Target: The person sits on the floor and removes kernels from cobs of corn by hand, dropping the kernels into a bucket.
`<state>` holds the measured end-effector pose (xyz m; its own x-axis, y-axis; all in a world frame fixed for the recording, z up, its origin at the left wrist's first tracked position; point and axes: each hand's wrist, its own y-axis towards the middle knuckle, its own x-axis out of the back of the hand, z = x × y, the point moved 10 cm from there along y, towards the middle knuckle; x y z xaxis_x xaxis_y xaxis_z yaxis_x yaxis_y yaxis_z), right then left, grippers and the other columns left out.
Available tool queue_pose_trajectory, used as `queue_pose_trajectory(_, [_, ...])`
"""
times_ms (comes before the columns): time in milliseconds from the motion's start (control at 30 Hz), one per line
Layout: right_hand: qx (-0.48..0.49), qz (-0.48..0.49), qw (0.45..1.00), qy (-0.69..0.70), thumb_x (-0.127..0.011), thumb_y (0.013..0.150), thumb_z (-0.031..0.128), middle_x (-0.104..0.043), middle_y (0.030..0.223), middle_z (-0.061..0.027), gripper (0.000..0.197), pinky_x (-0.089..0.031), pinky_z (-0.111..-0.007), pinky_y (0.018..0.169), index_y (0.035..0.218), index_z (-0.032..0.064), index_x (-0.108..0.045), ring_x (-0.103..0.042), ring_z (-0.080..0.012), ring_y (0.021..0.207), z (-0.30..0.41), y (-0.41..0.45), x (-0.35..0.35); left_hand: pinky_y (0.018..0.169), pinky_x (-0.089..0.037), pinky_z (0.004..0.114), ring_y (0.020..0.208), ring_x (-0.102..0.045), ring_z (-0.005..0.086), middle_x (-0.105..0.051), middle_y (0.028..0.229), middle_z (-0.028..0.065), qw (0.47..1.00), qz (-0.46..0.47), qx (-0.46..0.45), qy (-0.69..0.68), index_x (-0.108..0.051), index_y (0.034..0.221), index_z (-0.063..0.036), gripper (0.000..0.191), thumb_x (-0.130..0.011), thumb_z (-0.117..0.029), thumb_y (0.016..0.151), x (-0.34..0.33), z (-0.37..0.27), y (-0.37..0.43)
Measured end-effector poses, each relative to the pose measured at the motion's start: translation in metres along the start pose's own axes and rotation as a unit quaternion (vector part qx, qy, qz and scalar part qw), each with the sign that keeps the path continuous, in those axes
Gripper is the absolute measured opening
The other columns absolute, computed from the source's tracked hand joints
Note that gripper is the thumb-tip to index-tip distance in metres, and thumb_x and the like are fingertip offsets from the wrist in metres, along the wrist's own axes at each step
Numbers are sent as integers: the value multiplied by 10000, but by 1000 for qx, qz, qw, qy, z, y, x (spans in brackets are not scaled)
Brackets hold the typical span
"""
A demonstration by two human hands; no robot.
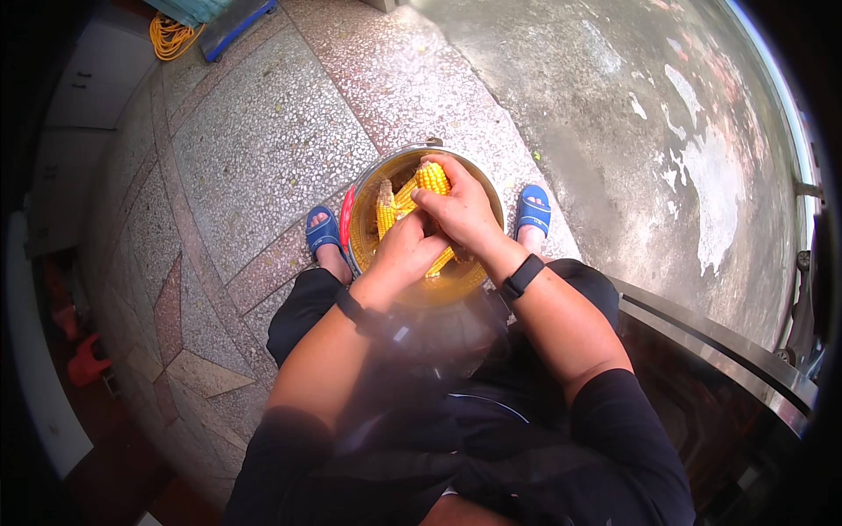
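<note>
A round metal pot (492, 191) with a red handle stands on the floor between my feet. Several ears of yellow corn lie inside it; one ear (385, 209) leans upright at the left. My right hand (464, 207) grips another ear of corn (432, 177) near its top, over the pot. Just left of it and touching it is my left hand (411, 248), its fingers bent in around the lower part of that ear; the fingertips are hidden, so its hold cannot be made out.
Blue slippers (323, 231) are on my feet on either side of the pot. An orange coiled cable (172, 38) and a blue-edged platform (235, 27) lie at the upper left. A dark panel with a metal edge (710, 338) stands at the right.
</note>
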<state>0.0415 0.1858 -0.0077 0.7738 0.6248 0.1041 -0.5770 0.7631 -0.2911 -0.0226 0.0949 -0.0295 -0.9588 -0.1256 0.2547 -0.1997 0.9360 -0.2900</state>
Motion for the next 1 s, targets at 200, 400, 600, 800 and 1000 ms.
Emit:
queue_pose_trajectory(200, [10,-6,1000,-5,-752,873,119,-673,1145,-95,520,-528,-300,905,1351,7,-580,-629,-158,1034,3,-1,2,917,-542,430,1076,-710,364,-740,1108,212,1000,7,3,-12,-631,1277,-7,480,-661,-330,924,0,-4,0])
queue_pose_trajectory(400, [-28,-7,999,-29,-749,876,116,-673,1111,-85,516,-536,-301,867,1352,18,-576,-628,-154,992,2,-2,3,1008,-513,348,1184,-663,229,-705,1254,155,998,41,49,-3,-610,1318,38,414,-687,-166,966,-2,-3,0])
queue_pose_trajectory(600, [31,0,999,-32,-746,877,101,-660,1078,-74,511,-537,-294,812,1351,21,-572,-623,-141,940,2,4,1,1006,-514,344,1176,-666,226,-706,1243,148,999,31,17,-37,-610,1314,31,415,-699,-175,965,-1,-11,-1])
queue_pose_trajectory(800, [2,0,1000,-8,-745,876,85,-656,1075,-70,521,-536,-291,802,1361,21,-565,-617,-133,931,-2,3,2,1007,-514,345,1177,-666,223,-702,1254,148,999,32,35,-16,-598,1327,27,422,-694,-175,969,-4,-6,0])
queue_pose_trajectory(1000, [12,-5,1000,-20,-749,876,88,-656,1086,-70,525,-537,-293,800,1363,21,-563,-618,-134,927,-2,4,2,1011,-511,343,1184,-665,227,-702,1259,155,999,28,32,-15,-600,1323,29,412,-682,-173,975,-3,-5,0])
